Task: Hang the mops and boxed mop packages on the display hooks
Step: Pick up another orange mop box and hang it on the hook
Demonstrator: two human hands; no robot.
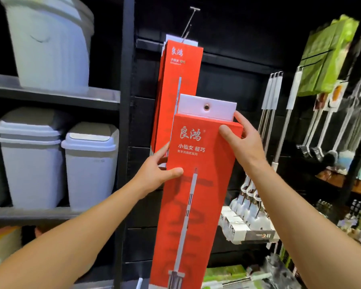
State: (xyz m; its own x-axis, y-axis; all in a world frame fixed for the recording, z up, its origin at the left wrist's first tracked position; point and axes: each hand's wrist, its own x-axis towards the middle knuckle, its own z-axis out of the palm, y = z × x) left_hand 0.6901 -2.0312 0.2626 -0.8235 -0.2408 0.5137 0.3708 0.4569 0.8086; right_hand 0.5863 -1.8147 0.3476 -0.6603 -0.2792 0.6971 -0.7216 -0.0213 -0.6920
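I hold a tall red boxed mop package point(198, 184) upright in front of a black slat wall. Its white top tab with a metal eyelet point(206, 107) is free, below the hook. My left hand point(158, 174) grips the box's left edge, thumb on the front. My right hand point(242, 140) grips the top right corner. Behind it, more red boxed packages point(179, 80) hang from a long metal display hook point(189, 24) that juts out above them.
Grey swing-lid bins point(90, 163) and a large white tub point(50, 42) fill shelves on the left. Hanging mops point(269, 126) with white heads point(246, 207) are at the right, with green packages point(325, 59) farther right. A black upright post point(125, 122) divides the shelving from the wall.
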